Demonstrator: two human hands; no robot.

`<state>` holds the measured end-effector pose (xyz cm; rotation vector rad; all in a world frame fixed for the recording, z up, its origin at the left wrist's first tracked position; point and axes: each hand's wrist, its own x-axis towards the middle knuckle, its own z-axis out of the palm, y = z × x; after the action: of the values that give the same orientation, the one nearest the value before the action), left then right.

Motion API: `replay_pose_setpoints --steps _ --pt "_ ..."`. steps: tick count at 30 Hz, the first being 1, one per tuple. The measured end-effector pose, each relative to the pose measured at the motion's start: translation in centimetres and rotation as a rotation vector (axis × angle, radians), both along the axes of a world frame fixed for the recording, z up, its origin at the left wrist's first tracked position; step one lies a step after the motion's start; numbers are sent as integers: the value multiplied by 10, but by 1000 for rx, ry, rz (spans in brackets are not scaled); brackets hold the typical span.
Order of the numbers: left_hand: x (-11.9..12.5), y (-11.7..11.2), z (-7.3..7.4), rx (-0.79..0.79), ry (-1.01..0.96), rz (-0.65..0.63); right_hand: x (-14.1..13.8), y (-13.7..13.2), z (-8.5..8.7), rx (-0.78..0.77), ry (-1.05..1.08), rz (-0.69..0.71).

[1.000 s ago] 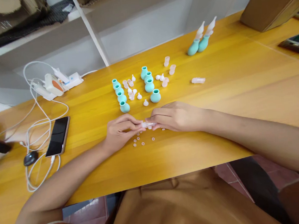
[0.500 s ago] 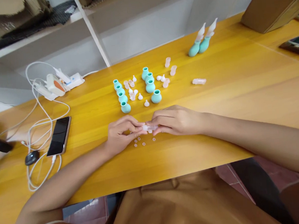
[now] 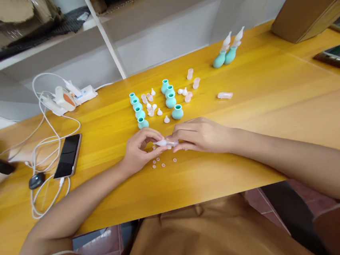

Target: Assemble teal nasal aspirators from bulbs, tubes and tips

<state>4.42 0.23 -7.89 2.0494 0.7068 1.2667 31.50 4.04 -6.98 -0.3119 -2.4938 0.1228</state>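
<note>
My left hand (image 3: pixel 138 149) and my right hand (image 3: pixel 200 134) meet over the yellow wooden table (image 3: pixel 249 144), fingers pinched together on a small clear plastic tube with a pointed tip (image 3: pixel 164 143). Several tiny pale rings (image 3: pixel 161 162) lie on the table just under the hands. Behind them stand several teal rubber bulbs (image 3: pixel 177 111) in two rows, with small clear caps and tips (image 3: pixel 158 111) scattered between. One clear tube (image 3: pixel 225 95) lies alone to the right. Two assembled teal bulbs with clear nozzles (image 3: pixel 225 52) stand at the back right.
A black phone (image 3: pixel 67 155) lies at the left amid white cables (image 3: pixel 39 144), a power strip (image 3: pixel 65 98) and a small dark object (image 3: pixel 36 180). A cardboard box (image 3: pixel 308 6) and a tablet (image 3: pixel 336 57) sit at the far right. White shelving (image 3: pixel 107 37) rises behind the table.
The hands stay together on the clear tube; its pointed tip now shows towards my left fingers. The camera view has tilted slightly.
</note>
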Motion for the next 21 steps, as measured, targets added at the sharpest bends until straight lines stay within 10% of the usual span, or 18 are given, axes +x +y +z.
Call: replay_pose_setpoints --steps 11,21 --pt "0 7 -5 -83 -123 111 17 18 15 -254 231 -338" --pt "-3 2 -5 14 -11 126 10 34 -11 -249 116 -512"
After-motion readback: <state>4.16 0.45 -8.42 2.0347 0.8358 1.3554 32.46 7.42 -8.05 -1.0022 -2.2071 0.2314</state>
